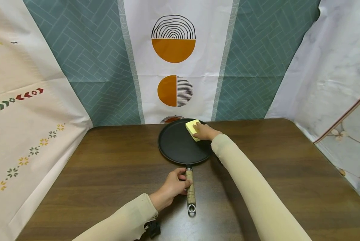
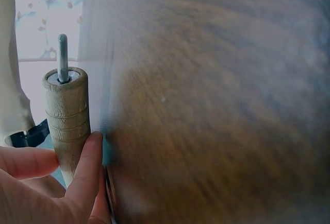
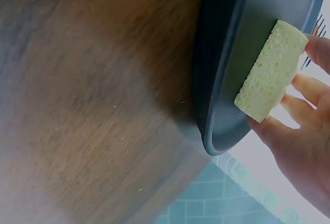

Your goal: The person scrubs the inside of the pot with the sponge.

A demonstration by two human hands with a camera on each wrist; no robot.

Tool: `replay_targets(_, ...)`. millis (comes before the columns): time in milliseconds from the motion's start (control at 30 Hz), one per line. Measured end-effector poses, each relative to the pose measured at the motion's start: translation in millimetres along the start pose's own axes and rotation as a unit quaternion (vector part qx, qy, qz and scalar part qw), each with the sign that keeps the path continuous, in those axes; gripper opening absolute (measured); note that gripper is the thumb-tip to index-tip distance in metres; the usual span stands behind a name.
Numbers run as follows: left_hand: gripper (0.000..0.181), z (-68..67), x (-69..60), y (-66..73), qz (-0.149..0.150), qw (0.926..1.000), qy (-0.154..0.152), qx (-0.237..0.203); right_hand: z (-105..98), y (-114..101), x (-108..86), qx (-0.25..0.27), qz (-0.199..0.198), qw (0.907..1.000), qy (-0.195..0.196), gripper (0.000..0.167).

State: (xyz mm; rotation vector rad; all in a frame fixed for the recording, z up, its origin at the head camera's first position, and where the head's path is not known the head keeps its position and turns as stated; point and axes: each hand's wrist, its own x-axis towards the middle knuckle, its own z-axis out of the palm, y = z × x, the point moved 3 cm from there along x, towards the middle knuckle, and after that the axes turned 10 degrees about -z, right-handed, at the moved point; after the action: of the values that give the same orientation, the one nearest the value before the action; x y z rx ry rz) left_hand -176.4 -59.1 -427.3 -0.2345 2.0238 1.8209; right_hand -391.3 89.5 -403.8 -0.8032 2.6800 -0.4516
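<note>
A flat round black pan lies near the table's far edge, its wooden handle pointing toward the camera. The left hand pinches that handle between thumb and fingers; the left wrist view shows the handle with its metal ring end above the hand. On the right part of the pan, the right hand grips a yellow sponge. In the right wrist view the fingers of the hand hold the sponge by its edges against the pan's surface.
The brown wooden table extends on both sides of the pan. Behind it hangs a teal and white patterned cloth, with pale cloths at the left and right. A black device is at the left wrist.
</note>
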Motion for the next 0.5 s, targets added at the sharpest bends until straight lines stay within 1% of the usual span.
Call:
replay_targets(167, 0.054, 0.2, 0.8, -0.4, 0.001, 1.0000, 0.001, 0.003, -1, 0, -1.8, -0.008, -0.007, 0.9999, 0.001, 0.063)
replay_targets(500, 0.055, -0.5, 0.7, -0.1, 0.001, 1.0000, -0.002, -0.001, -2, 7, -10.7, 0.007, -0.013, 0.9999, 0.000, 0.062)
